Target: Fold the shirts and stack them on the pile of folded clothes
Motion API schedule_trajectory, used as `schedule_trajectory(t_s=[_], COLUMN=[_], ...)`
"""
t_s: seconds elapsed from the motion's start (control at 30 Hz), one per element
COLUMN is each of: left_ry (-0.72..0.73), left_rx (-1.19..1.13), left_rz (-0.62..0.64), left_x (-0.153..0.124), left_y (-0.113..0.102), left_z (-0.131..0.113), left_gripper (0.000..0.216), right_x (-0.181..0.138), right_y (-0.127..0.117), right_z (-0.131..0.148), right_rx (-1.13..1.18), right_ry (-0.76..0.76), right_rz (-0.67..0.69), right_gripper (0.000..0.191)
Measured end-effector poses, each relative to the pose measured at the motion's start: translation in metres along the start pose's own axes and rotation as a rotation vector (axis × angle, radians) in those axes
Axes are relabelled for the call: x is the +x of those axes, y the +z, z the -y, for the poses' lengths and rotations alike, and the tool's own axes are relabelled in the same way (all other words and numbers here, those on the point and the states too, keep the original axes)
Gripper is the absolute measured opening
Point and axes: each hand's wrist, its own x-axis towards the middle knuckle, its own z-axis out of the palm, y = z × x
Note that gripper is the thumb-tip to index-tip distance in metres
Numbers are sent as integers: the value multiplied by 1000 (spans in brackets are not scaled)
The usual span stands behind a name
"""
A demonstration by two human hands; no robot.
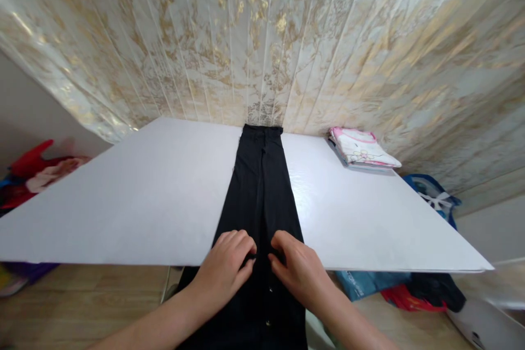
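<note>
A pair of black trousers (262, 186) lies lengthwise on the white table, waistband at the far edge and legs running toward me over the front edge. My left hand (232, 260) is closed at the inner edge of the left leg, thumb and fingers pinching the dark cloth. Opposite it, my right hand (297, 265) pinches the inner edge of the right leg in the same way. A narrow gap separates the two hands near the table's front edge. Below them the black cloth hangs down, with small shiny spots on it.
The white table (164, 191) stands against a gold-patterned curtain (262, 38). Folded clothes (363, 149) are stacked at its back right corner. A blue bag (435, 197) is beyond the right edge, red clothing (33, 167) beyond the left. More clothes (369, 283) lie beneath the front right.
</note>
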Motion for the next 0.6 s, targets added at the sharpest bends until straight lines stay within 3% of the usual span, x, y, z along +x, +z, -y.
schedule_trajectory(t_s=[0.07, 0.17, 0.23, 0.27, 0.37, 0.43, 0.6], left_ry=[-2, 19, 27, 25, 15, 1, -9], left_rx=[-15, -60, -92, -94, -33, 43, 277], left_rz=[2, 59, 28, -20, -178, -219, -134], left_x=[-1, 2, 12, 21, 61, 95, 172], left_y=[-5, -16, -27, -33, -46, -49, -31], left_z=[-4, -4, 3, 10, 40, 64, 109], left_gripper=[8, 6, 13, 17, 23, 24, 35], right_x=[-1, 9, 29, 43, 92, 125, 189], right_y=[-3, -16, -30, -37, -52, -53, -28], right_z=[4, -2, -15, -25, -52, -63, -68], right_rx=[50, 127, 113, 79, -22, -82, -251], right_ry=[-36, -124, -121, -90, -30, -44, -108], right_rz=[25, 182, 166, 81, -105, -123, -96], right_gripper=[12, 5, 7, 12, 19, 24, 41])
